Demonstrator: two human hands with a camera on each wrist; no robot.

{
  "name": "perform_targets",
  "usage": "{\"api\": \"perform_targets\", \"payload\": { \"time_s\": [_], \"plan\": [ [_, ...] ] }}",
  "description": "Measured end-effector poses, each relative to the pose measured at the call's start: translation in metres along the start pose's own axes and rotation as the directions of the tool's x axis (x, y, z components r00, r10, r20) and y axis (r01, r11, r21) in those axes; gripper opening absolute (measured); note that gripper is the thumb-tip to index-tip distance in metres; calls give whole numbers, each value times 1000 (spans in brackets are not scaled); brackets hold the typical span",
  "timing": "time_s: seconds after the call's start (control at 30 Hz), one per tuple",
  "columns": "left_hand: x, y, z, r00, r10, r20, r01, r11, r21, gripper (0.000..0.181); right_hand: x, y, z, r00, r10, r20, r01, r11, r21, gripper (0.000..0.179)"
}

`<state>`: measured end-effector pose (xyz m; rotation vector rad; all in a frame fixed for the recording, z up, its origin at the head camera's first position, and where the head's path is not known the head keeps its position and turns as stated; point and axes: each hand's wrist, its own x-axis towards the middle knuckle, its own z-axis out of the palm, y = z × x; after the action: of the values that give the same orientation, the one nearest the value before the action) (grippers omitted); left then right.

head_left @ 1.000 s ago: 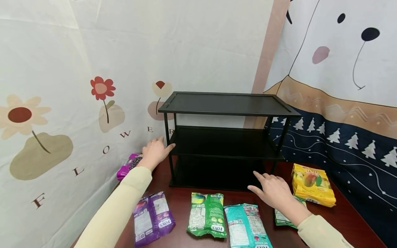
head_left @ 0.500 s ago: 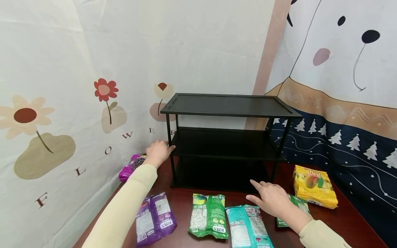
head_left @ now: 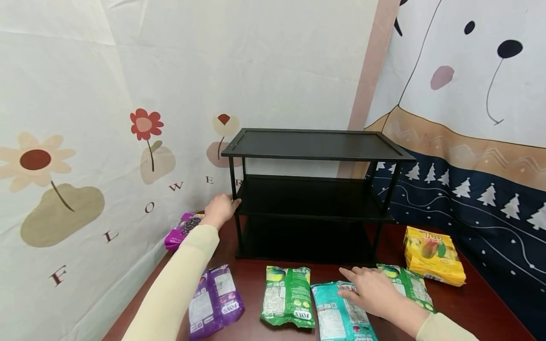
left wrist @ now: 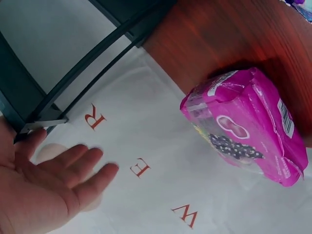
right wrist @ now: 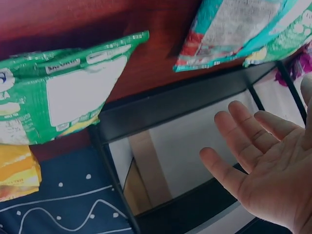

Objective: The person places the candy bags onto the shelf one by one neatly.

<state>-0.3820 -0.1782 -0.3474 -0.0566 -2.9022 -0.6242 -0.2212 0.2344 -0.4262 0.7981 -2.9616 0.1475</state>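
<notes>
A black three-tier rack (head_left: 311,144) stands on the table. At its left side, by the middle shelf, my left hand (head_left: 220,210) pinches the frame near the front post. In the left wrist view the index finger (left wrist: 31,142) is right at the shelf corner, while the other fingers stay loosely spread. My right hand (head_left: 375,292) hovers in front of the rack with its fingers extended and nothing in them. In the head view it overlaps a teal snack bag (head_left: 330,315) and lies beside a green snack bag (head_left: 409,284).
Another green bag (head_left: 286,297) and a purple bag (head_left: 215,300) lie along the table front. A yellow packet (head_left: 434,255) is at the right, a magenta bag (left wrist: 248,126) at the left by the wall cloth. Patterned cloth (head_left: 482,208) hangs close behind.
My right hand has moved back toward the table front, away from the rack, uncovering more of the right green bag. My left hand has settled lower against the rack's left side.
</notes>
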Motion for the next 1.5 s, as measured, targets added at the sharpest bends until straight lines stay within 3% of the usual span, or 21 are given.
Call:
{"api": "perform_targets", "payload": {
  "time_s": [0.27,0.47,0.63,0.87,0.97,1.1,1.2,1.5],
  "plan": [
    [0,2,-4,999,-18,48,20,999,-51,56,-10,-6,10,989,-141,34,141,990,-13,66],
    [-4,4,-6,997,-38,73,42,998,-57,57,-22,-9,18,969,-213,123,207,977,58,62],
    [-3,3,-5,997,-37,70,41,998,-54,56,-28,-6,28,933,-344,104,341,939,49,59],
    [0,1,-3,998,-33,60,36,998,-56,56,-34,-4,40,854,-520,-14,516,850,-111,50],
    [0,1,-2,998,-37,59,41,997,-59,56,-35,-4,44,847,-531,-16,523,839,-151,51],
    [0,1,-1,997,-42,60,46,997,-62,57,-35,-5,47,866,-501,11,498,857,-132,57],
    [0,1,-1,997,-41,59,45,997,-63,56,-33,-5,50,866,-499,-7,493,858,-144,58],
    [-1,2,-2,996,-50,68,54,997,-61,56,-29,-4,63,819,-560,-124,482,789,-381,42]
  ]
}}
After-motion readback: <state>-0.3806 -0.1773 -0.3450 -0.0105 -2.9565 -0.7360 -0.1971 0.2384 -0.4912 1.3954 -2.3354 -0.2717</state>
